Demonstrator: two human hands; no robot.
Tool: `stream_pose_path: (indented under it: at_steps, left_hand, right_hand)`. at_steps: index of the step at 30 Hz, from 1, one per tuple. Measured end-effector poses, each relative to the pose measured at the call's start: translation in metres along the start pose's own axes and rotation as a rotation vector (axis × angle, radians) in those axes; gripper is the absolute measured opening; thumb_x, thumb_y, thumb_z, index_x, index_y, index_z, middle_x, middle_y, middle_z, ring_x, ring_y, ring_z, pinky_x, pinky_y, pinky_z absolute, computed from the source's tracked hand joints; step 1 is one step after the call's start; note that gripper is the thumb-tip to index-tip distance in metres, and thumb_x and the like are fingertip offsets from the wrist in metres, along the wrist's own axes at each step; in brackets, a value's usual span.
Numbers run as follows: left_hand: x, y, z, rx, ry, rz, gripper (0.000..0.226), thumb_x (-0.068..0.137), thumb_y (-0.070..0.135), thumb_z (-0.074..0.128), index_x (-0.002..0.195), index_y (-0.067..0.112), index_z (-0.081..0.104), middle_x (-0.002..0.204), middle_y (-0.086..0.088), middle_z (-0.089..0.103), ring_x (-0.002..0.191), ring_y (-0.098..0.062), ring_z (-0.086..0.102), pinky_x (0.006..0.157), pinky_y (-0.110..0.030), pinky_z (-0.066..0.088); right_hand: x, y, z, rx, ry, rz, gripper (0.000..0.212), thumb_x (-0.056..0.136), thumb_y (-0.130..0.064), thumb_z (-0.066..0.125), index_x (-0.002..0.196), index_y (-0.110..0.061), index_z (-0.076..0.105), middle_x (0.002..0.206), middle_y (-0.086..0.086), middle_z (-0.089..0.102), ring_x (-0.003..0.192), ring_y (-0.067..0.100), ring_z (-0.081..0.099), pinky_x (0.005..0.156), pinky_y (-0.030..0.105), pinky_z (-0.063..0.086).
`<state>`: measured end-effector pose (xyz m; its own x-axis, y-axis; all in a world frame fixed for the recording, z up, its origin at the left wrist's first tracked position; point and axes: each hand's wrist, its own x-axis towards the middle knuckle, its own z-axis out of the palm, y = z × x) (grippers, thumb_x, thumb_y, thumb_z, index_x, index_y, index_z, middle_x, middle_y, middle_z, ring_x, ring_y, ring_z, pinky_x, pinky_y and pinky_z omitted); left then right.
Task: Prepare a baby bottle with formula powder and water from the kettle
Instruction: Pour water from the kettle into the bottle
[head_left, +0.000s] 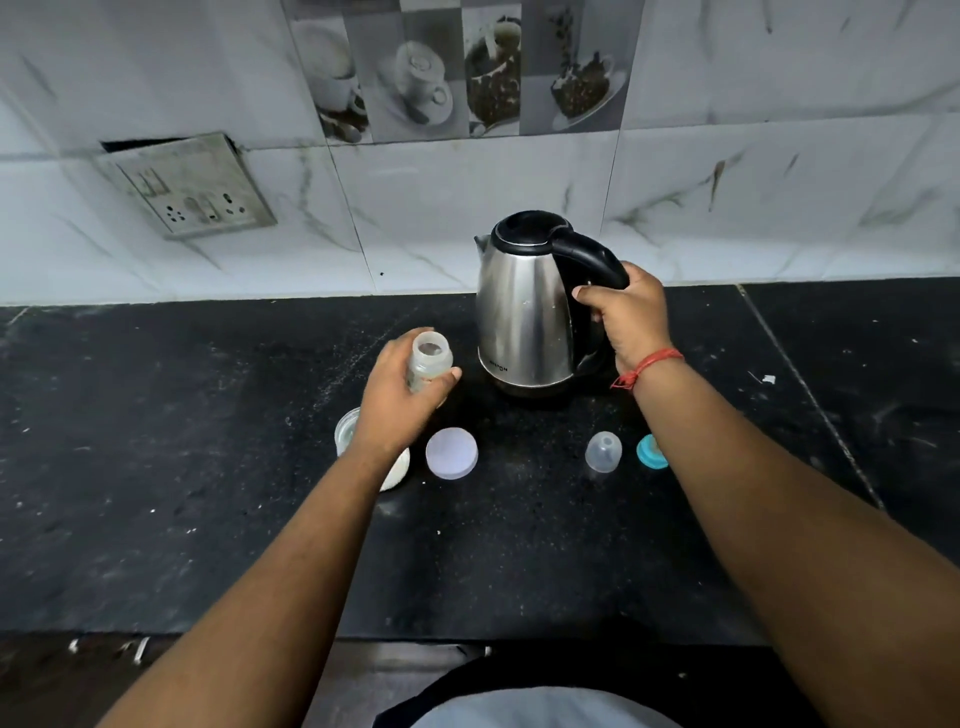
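A steel kettle (524, 312) with a black lid and handle stands on the black counter (156, 467) near the wall. My right hand (631, 317) is wrapped around its handle. My left hand (400, 395) grips a clear, open baby bottle (429, 358), upright just left of the kettle. Behind my left wrist sits an open jar of white powder (349, 428), partly hidden. Its pale round lid (451, 452) lies flat beside it. A clear bottle cap (603, 451) and a teal nipple ring (649, 452) lie to the right.
A switch and socket plate (192, 187) hangs on the tiled wall at the left. The counter's front edge (467, 636) runs below my forearms. A small white scrap (769, 379) lies on the counter at the right.
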<state>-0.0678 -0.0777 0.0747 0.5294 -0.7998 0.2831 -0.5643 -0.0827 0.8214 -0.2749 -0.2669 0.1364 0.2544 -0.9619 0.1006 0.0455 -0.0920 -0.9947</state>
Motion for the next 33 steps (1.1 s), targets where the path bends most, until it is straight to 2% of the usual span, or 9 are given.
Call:
stream_pose_path:
  at_steps: [4,5,9,12,17,19,21,27,33]
  left_hand:
    - [0.01,0.008,-0.018,0.028,0.037,-0.041,0.052,0.088,0.032,0.081,0.136,0.029,0.059,0.127,0.003,0.053,0.115,-0.008,0.053,0.098,-0.017,0.04]
    - [0.011,0.01,-0.021,0.024,0.05,-0.047,0.052,0.088,0.031,0.081,0.135,0.029,0.059,0.126,0.004,0.053,0.114,-0.008,0.054,0.098,-0.019,0.04]
    - [0.011,0.019,-0.026,0.007,0.035,-0.031,0.04,0.089,0.029,0.08,0.125,0.027,0.062,0.119,0.006,0.066,0.113,-0.017,0.062,0.1,-0.038,0.052]
    - [0.006,0.025,-0.025,-0.002,0.034,-0.016,0.038,0.089,0.029,0.079,0.123,0.029,0.061,0.114,0.01,0.068,0.107,-0.013,0.064,0.096,-0.037,0.054]
    - [-0.004,0.029,-0.024,0.011,0.025,-0.013,0.044,0.087,0.025,0.081,0.127,0.023,0.062,0.118,0.005,0.069,0.11,-0.015,0.064,0.098,-0.036,0.052]
    - [-0.01,0.03,-0.025,0.038,0.01,-0.022,0.05,0.087,0.024,0.081,0.133,0.021,0.061,0.124,0.001,0.068,0.115,-0.019,0.063,0.101,-0.037,0.05]
    - [-0.016,0.031,-0.025,0.06,-0.003,-0.016,0.052,0.087,0.022,0.082,0.135,0.019,0.061,0.127,-0.002,0.068,0.118,-0.02,0.062,0.104,-0.04,0.049]
    - [-0.028,0.027,-0.028,0.107,-0.052,-0.026,0.056,0.086,0.021,0.082,0.137,0.02,0.061,0.124,-0.005,0.068,0.117,-0.024,0.062,0.104,-0.047,0.049]
    - [-0.033,0.022,-0.03,0.177,-0.058,-0.013,0.06,0.084,0.024,0.084,0.139,0.02,0.06,0.125,-0.006,0.068,0.117,-0.027,0.062,0.104,-0.048,0.048]
  right_hand:
    - [-0.009,-0.029,-0.005,0.08,0.003,-0.059,0.023,0.069,0.0,0.076,0.074,-0.021,0.067,0.061,-0.012,0.063,0.052,0.004,0.056,0.049,0.019,0.044]
    - [-0.012,-0.036,-0.008,0.087,-0.001,-0.077,0.023,0.068,0.0,0.076,0.074,-0.021,0.067,0.06,-0.011,0.062,0.052,0.005,0.055,0.049,0.019,0.043]
    - [-0.021,-0.06,-0.02,0.064,-0.04,-0.144,0.02,0.064,-0.005,0.078,0.072,-0.02,0.066,0.058,-0.01,0.059,0.047,0.008,0.048,0.046,0.021,0.038]
    - [-0.029,-0.07,-0.026,0.031,-0.089,-0.162,0.022,0.062,-0.003,0.077,0.068,-0.021,0.065,0.057,-0.006,0.056,0.046,0.013,0.042,0.046,0.021,0.033]
    - [-0.043,-0.076,-0.033,-0.091,-0.21,-0.185,0.02,0.06,-0.007,0.078,0.067,-0.023,0.07,0.054,-0.009,0.057,0.045,0.009,0.046,0.046,0.02,0.037]
    - [-0.047,-0.076,-0.032,-0.145,-0.247,-0.187,0.019,0.058,-0.008,0.078,0.074,-0.013,0.069,0.054,-0.01,0.056,0.045,0.007,0.047,0.047,0.021,0.037]
    - [-0.051,-0.078,-0.03,-0.226,-0.273,-0.203,0.027,0.055,-0.011,0.079,0.077,-0.003,0.066,0.054,-0.01,0.054,0.047,0.008,0.046,0.052,0.026,0.036]
    - [-0.058,-0.087,-0.024,-0.399,-0.335,-0.228,0.018,0.055,-0.015,0.078,0.066,-0.018,0.063,0.051,-0.013,0.054,0.048,0.004,0.047,0.055,0.026,0.036]
    - [-0.053,-0.095,-0.021,-0.541,-0.369,-0.244,0.021,0.063,-0.007,0.082,0.07,-0.017,0.065,0.059,-0.007,0.055,0.054,0.008,0.05,0.058,0.028,0.038]
